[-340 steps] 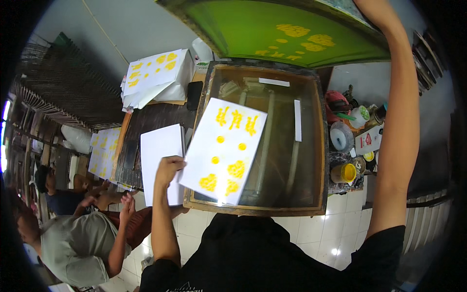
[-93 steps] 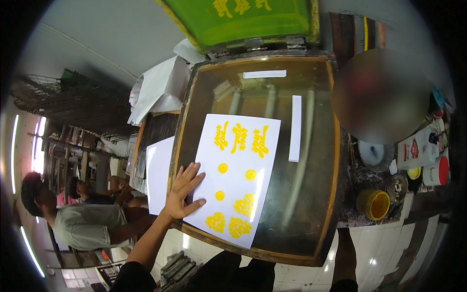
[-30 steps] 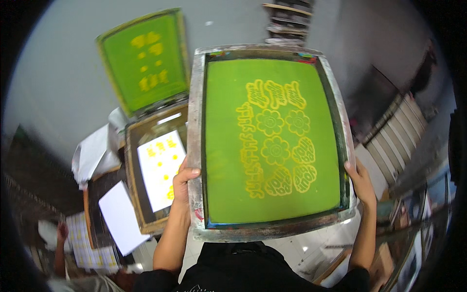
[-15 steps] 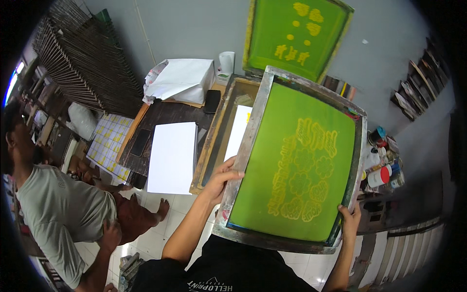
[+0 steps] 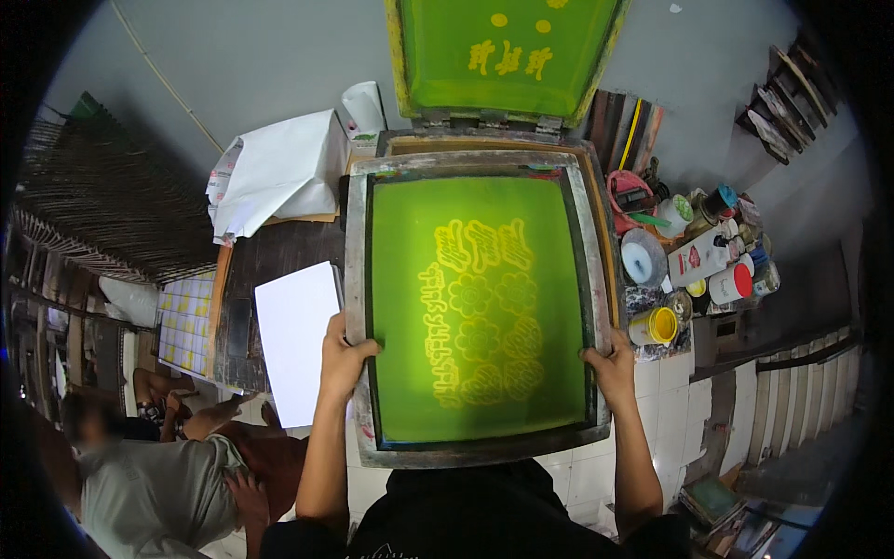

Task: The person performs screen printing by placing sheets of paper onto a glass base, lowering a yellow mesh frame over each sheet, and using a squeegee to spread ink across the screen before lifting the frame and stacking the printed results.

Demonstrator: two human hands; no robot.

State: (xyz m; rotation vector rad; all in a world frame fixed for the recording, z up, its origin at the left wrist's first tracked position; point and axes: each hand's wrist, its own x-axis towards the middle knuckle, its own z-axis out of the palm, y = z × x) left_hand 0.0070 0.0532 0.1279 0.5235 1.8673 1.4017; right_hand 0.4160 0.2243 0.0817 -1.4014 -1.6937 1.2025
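Between my two hands is a screen-printing frame [image 5: 400,307] with green mesh, a grey worn border and yellow flower and lettering shapes. My left hand [image 5: 345,361] grips its left side, thumb over the inner edge. Gripping the right side at about the same height is my right hand [image 5: 611,365], its thumb also on the border. The frame covers most of a wooden-edged printing base [image 5: 396,144] behind it. At the back of that base, a second green screen [image 5: 447,79] stands raised on hinges.
To the left, a stack of white paper [image 5: 298,345] lies on a dark table [image 5: 270,265], with a white wrapped package [image 5: 284,172] behind. Jars and bottles, including a yellow tub [image 5: 654,326], crowd the right side. A person in a grey shirt [image 5: 168,494] is low at left.
The held screen has swung from a tilt to nearly straight and shifted left, now over the printing base. My view has turned right, bringing more jars into sight.
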